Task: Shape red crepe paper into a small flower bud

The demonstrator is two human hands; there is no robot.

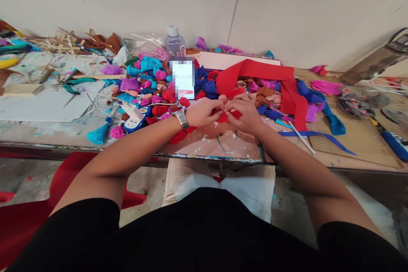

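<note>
Both hands meet over the table's front half, fingertips nearly touching around a small piece of red crepe paper (222, 117). My left hand (205, 111), with a silver watch on its wrist, pinches the piece from the left. My right hand (245, 112) has its fingers closed on the piece from the right. Part of the piece is hidden behind the fingers. A long red paper strip (261, 70) lies in a bent loop just behind my right hand. Rolled paper flowers in blue, pink and red surround a lit phone (183, 77) behind my left hand.
A clear bottle (175, 44) stands behind the phone. A blue-and-white power strip (137, 120) sits at left with cables. Wooden sticks (63, 42) are piled at the back left. A dark tumbler (374, 59) leans at right, near a blue ribbon (331, 137). The table's front edge (204, 158) is close.
</note>
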